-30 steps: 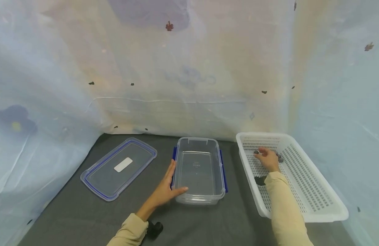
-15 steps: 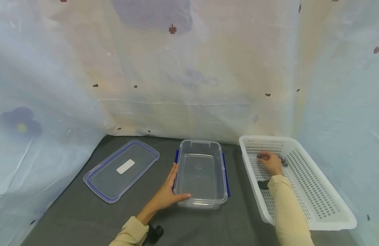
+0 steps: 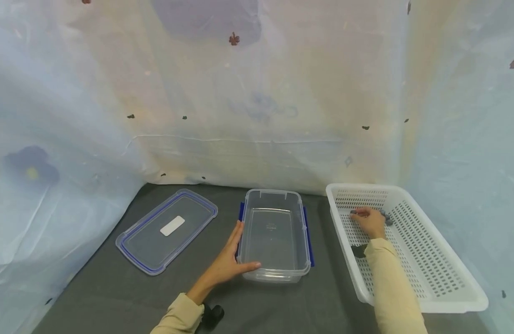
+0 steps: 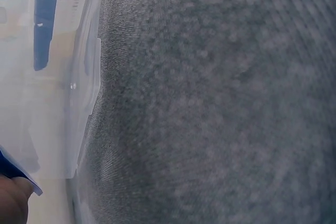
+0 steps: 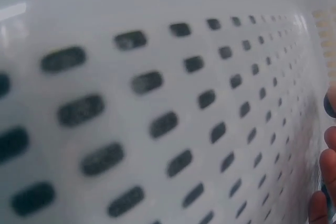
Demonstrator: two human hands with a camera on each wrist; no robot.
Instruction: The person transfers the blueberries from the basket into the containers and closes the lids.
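A clear plastic food container [image 3: 270,241] with blue side latches stands lidless on the dark cloth. My left hand [image 3: 224,265] rests against its left side, fingers stretched along the wall and thumb over the near rim. One fingertip [image 4: 14,190] meets a blue latch [image 4: 13,170] in the left wrist view. Inside a white perforated basket [image 3: 442,260], my right hand [image 3: 370,222] pinches a small dark blue-grey roundish thing [image 3: 353,212], mostly covered by the fingers. Several similar pieces [image 3: 388,219] lie just beyond the hand. Right fingertips [image 5: 328,163] show at the right wrist view's edge.
The clear lid [image 3: 167,232] with a blue seal and white label lies left of the container. A patterned curtain [image 3: 248,116] encloses the back and sides. Black straps show at both wrists, and the basket's raised rim surrounds the right hand.
The right fingers have closed in on the small dark piece by their tips. The left hand stays at the container; the whole head view has shifted slightly.
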